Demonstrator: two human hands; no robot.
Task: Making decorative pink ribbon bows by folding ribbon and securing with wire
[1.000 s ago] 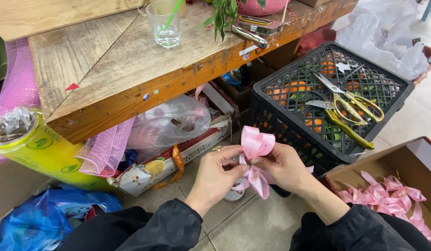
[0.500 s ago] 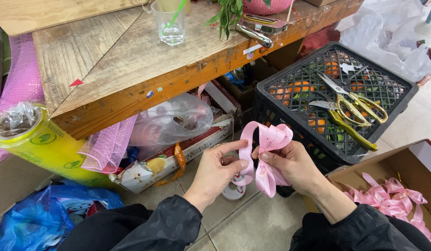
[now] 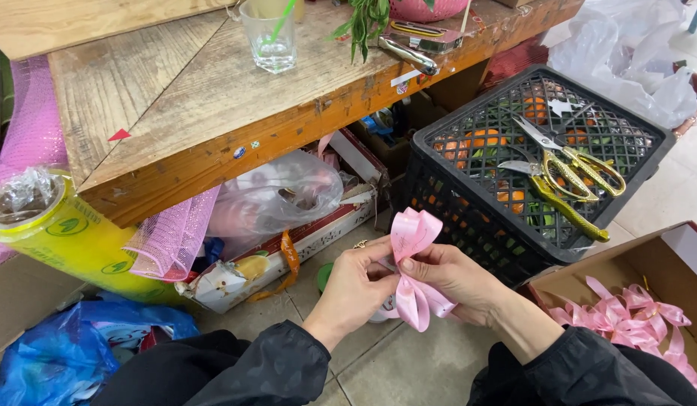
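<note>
Head view: left hand (image 3: 356,289) & right hand (image 3: 453,278) both pinch pink ribbon bow (image 3: 410,259), fingers closed on it, just in front of black crate (image 3: 468,203). Gold scissors (image 3: 570,177) lie atop crate; box of pink bows (image 3: 638,316) right of crate.

scissors (image 3: 570,177) on crate (image 3: 453,195) | crate right of table (image 3: 175,113) | glass (image 3: 268,37) on table

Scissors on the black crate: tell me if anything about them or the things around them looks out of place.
The gold-handled scissors lie loose, blades open, on the upturned black crate, near its edge. Pink mesh spills from under the wooden table. Nothing looks damaged.
</note>
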